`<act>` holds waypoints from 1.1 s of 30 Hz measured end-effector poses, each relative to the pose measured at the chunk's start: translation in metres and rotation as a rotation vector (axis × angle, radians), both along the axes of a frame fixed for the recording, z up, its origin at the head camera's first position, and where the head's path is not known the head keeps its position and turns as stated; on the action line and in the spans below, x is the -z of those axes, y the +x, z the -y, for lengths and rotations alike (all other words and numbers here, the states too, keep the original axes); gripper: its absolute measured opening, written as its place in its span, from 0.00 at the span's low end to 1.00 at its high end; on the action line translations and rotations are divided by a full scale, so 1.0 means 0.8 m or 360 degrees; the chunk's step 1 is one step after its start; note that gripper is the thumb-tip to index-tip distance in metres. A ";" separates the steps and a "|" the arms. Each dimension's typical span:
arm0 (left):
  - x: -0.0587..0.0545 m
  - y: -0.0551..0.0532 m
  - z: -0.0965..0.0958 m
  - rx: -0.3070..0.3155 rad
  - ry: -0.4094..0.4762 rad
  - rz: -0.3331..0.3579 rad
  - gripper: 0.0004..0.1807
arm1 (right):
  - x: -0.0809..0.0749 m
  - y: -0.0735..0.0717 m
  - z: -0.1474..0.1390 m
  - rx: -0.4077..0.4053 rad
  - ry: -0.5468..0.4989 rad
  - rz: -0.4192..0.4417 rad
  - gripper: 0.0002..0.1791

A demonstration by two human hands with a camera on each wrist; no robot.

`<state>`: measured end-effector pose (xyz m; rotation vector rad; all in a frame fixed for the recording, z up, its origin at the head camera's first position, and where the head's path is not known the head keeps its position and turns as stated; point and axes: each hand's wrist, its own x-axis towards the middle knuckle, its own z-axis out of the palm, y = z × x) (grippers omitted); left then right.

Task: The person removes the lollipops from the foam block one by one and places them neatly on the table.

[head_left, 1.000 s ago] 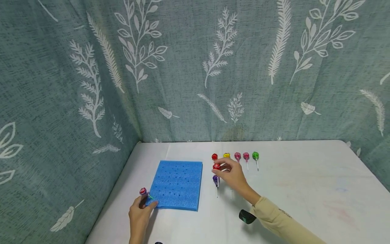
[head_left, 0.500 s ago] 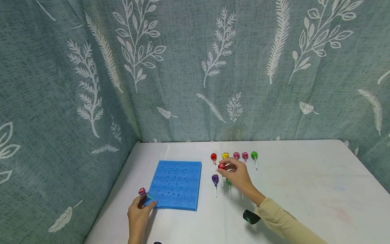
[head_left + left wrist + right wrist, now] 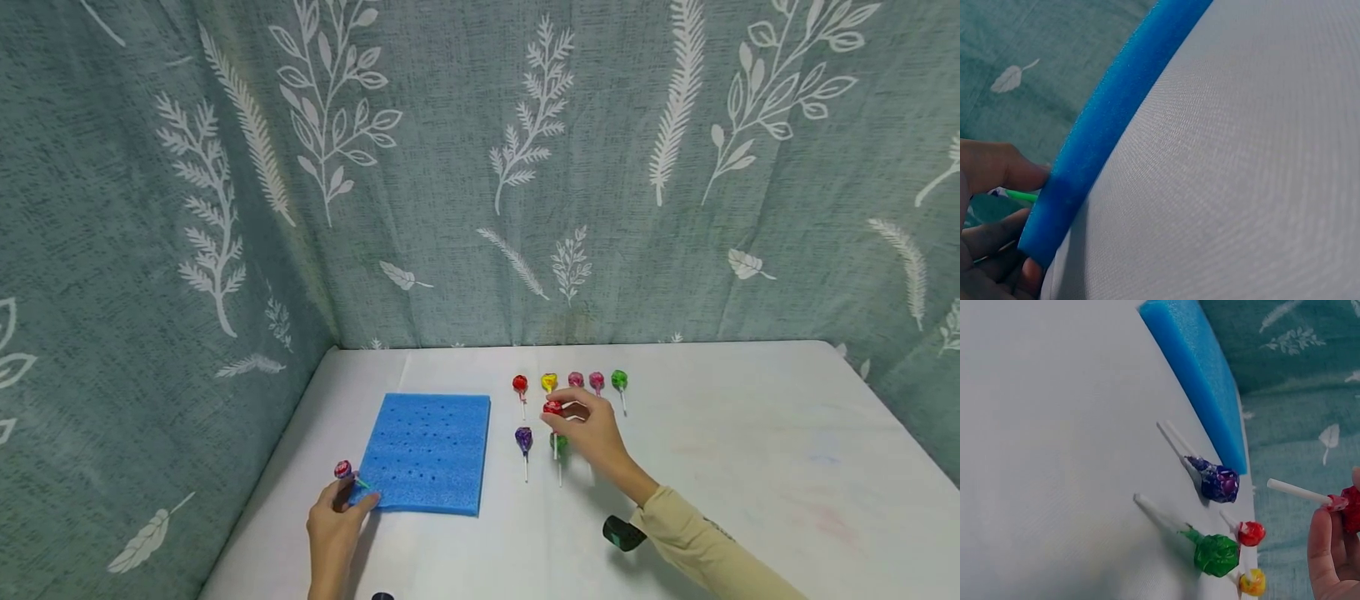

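Observation:
My left hand (image 3: 333, 525) grips the near left corner of a blue foam block (image 3: 457, 492), thumb on top. A red-and-purple lollipop (image 3: 342, 468) with a green stick leans at that corner by the fingers; whether it is stuck in the foam or held, I cannot tell. My right hand (image 3: 594, 429) pinches a red lollipop (image 3: 552, 407) by its wrapped head above the table, its white stick hanging down in the head view. Below it lie a purple lollipop (image 3: 1219, 482) and a green lollipop (image 3: 1216, 555). Several small holes mark the foam's top.
Behind the right hand, a back row holds a red lollipop (image 3: 520, 382), a yellow one (image 3: 549, 381), two pink ones and a green one (image 3: 619, 379). A black object (image 3: 622, 533) shows beside the right sleeve. Leaf-patterned curtains (image 3: 450, 167) border the white table.
My right hand has moved right, away from the foam, with the red lollipop, uncovering the back red lollipop and the front green one. The left hand has stayed at the foam corner.

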<state>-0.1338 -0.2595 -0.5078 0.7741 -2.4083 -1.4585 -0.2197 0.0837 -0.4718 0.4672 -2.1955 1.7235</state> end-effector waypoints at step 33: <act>0.001 0.001 0.001 0.0019 0.0028 -0.0024 0.32 | 0.030 0.002 -0.049 0.0119 0.0014 0.0123 0.16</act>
